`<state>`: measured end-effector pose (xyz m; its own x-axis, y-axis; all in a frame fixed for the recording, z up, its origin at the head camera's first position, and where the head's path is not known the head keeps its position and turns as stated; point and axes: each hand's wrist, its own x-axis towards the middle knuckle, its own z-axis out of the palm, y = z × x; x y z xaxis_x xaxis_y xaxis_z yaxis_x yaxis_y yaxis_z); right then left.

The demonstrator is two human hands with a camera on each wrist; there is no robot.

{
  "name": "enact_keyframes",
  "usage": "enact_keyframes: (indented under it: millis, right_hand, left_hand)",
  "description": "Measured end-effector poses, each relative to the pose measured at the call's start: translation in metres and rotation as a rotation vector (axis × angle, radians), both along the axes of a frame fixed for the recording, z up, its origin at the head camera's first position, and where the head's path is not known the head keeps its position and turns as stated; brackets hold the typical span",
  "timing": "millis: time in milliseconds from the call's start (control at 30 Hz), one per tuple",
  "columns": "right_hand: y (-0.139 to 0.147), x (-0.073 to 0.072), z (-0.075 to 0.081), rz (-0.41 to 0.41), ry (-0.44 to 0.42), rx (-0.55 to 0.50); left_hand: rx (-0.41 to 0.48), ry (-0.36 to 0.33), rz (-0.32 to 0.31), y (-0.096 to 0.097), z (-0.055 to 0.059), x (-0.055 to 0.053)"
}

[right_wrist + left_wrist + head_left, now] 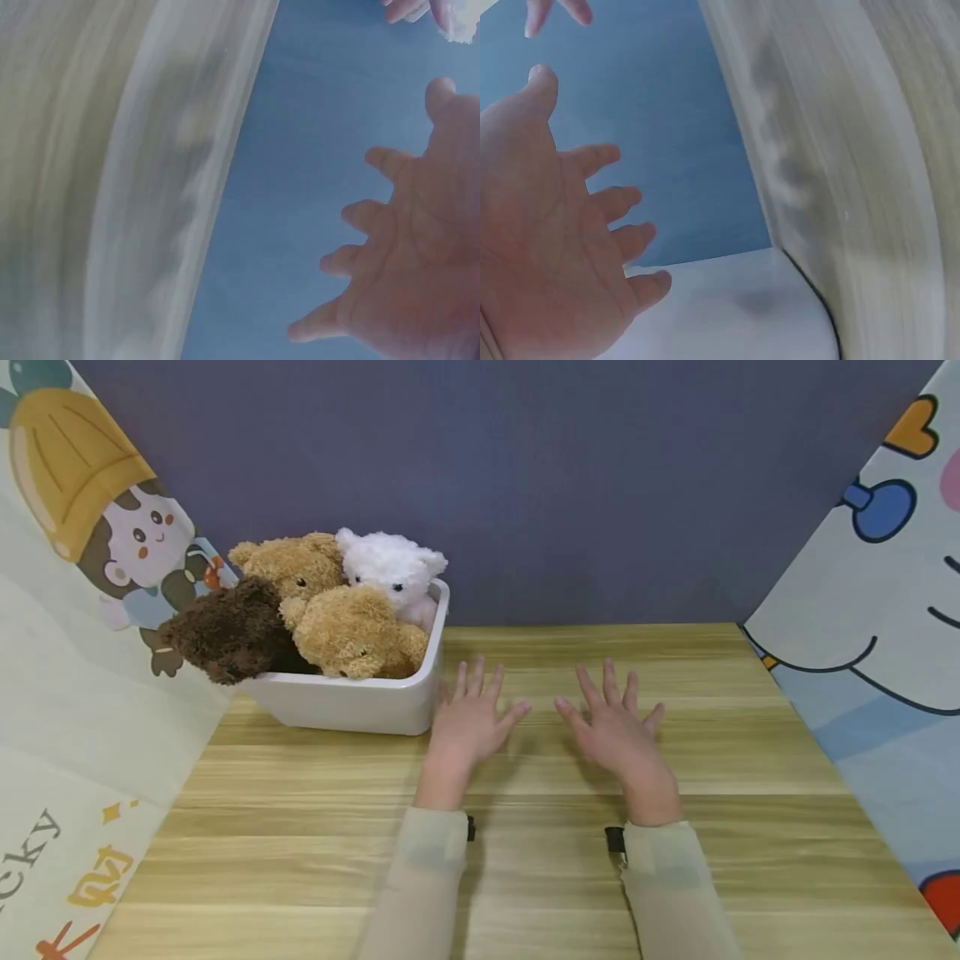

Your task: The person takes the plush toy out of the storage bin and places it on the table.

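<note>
My left hand (467,722) hovers over the wooden table with its fingers spread, close to the right side of a white bin (352,706). To its right my right hand (617,735) is spread the same way, palm down and holding nothing. Four-sided and open at the top, the bin carries several plush bears: a dark brown one (232,631) leaning over the left rim, a tan one (288,564) behind, another tan one (352,631) in front, and a white one (392,564) at the back right. Both wrist views show bare palms and empty fingers.
Beneath the hands lies a wood-grain table (540,877). A dark blue-grey panel (570,493) rises along its back edge. Printed cartoon panels stand at the left (82,677) and right (847,635).
</note>
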<state>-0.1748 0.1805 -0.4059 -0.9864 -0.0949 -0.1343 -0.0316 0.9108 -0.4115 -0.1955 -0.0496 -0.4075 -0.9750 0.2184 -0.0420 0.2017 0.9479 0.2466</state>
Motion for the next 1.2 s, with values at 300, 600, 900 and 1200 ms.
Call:
enact_keyframes:
  millis: [300, 600, 900, 1200]
  right_hand:
    - [-0.042, -0.022, 0.032, 0.014, 0.066, -0.026]
    - [-0.114, -0.034, 0.066, 0.161, 0.006, -0.173]
    - [-0.168, -0.038, 0.059, 0.217, -0.101, -0.607]
    - [-0.187, -0.036, 0.036, 0.111, -0.103, -0.815]
  left_hand:
    - [0.365, 0.057, -0.186, -0.026, 0.070, 0.019]
    - [0.762, 0.629, -0.067, -0.132, 0.141, 0.052]
    - [0.891, 0.687, 0.538, -0.239, 0.120, 0.057]
    - [1.333, 0.249, 0.578, -0.292, 0.056, 0.042]
